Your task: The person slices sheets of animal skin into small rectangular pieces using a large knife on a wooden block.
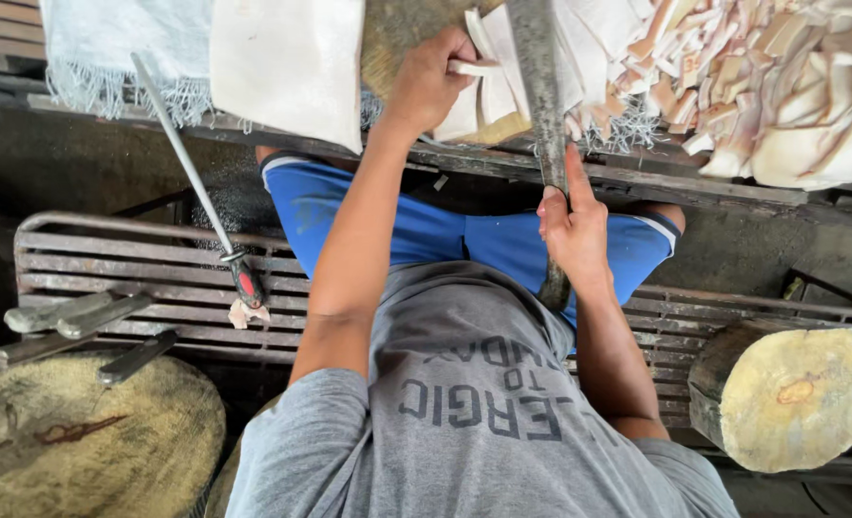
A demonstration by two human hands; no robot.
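The person's right hand (571,230) is wrapping tightly round the dark handle of a long, dull grey cleaver (539,86), whose broad blade is running across the wooden chopping board (397,38). The left hand (428,82) is curling over a stack of pale, waxy slabs (491,91), pinching one flat strip between thumb and fingers; the slabs are lying on the board just beside the blade, touching it as far as the angle shows. A heap of cut strips (761,86), cream and pinkish and rough-edged, is piling up on the far side of the blade. A white frayed cloth (119,48) and a smooth pale sheet (287,67) are hanging over the bench edge. A thin round sharpening steel (191,168) with a red-and-black grip is leaning onto a slatted metal bench (109,269), where several knives (81,331) are lying near a fibrous round stump (71,441). Another log block (795,393) is sitting well apart, beyond the right arm.
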